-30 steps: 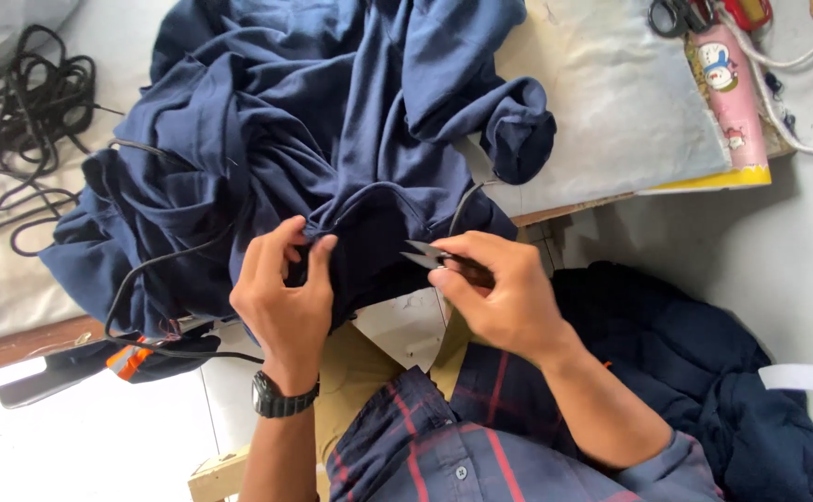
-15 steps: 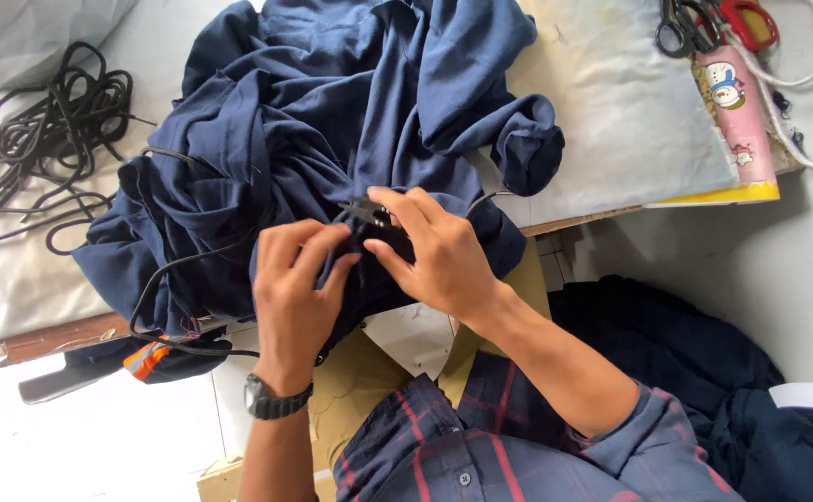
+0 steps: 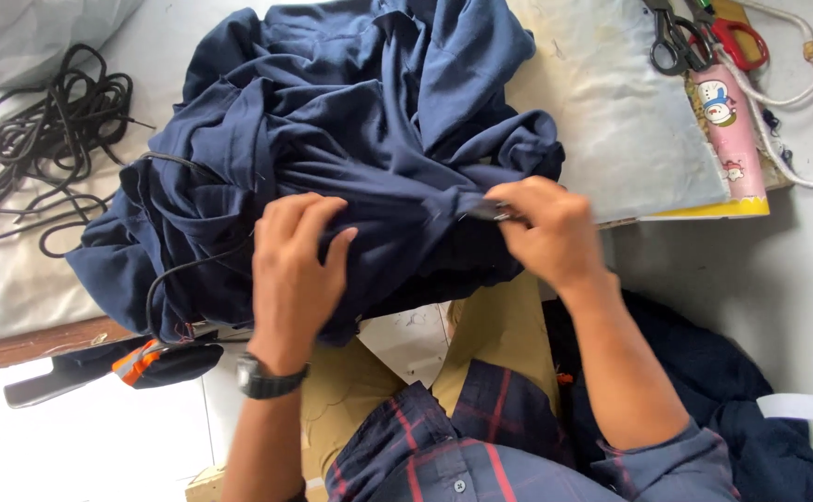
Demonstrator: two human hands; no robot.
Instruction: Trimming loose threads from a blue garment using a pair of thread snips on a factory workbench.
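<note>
Left hand (image 3: 293, 279) flat, right hand (image 3: 548, 231) pinching

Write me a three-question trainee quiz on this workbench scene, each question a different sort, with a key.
1. True or false: the right hand holds a small metal tool against the navy garment.
2. Multiple choice: what lies at the far left of the table? A) a coil of black cord B) a stack of plates C) a laptop
3. Fill in: the left hand, with a dark ____ on its wrist, presses down on the navy garment.

Key
1. True; only a small part of the tool shows past the fingers.
2. A
3. wristwatch
</note>
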